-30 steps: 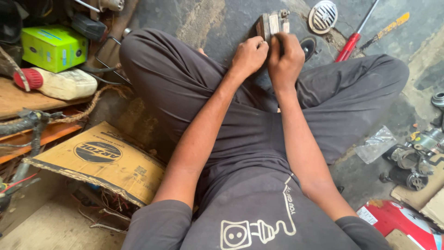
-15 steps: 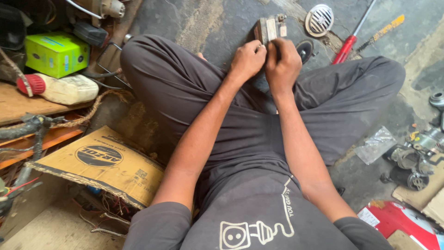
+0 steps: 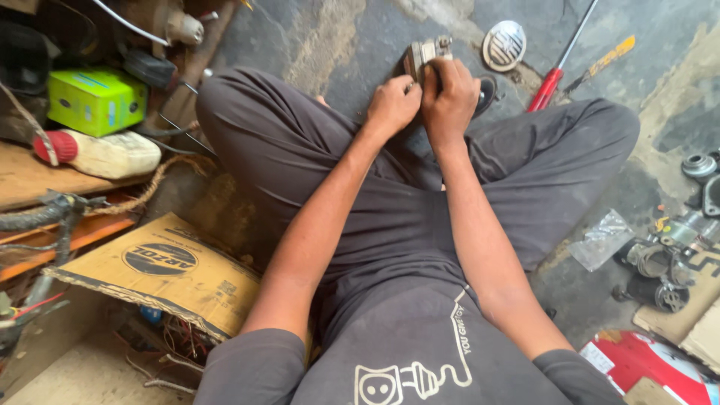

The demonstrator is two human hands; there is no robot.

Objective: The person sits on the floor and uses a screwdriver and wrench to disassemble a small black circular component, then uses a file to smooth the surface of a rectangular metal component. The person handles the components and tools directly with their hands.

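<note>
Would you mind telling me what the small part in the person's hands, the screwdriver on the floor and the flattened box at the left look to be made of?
The small part, held by the left hand and right hand, looks like bare grey metal with a dull sheen. The screwdriver seems to have a bright steel shaft and a glossy red plastic handle. The flattened box looks like brown corrugated cardboard, frayed at its edges.

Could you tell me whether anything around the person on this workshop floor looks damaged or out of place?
Yes. The cardboard sheet beside the left knee is torn along its lower edge, with loose wires spilling out beneath it. Both hands, left hand and right hand, grip a small metal part, which shows no visible damage.
</note>
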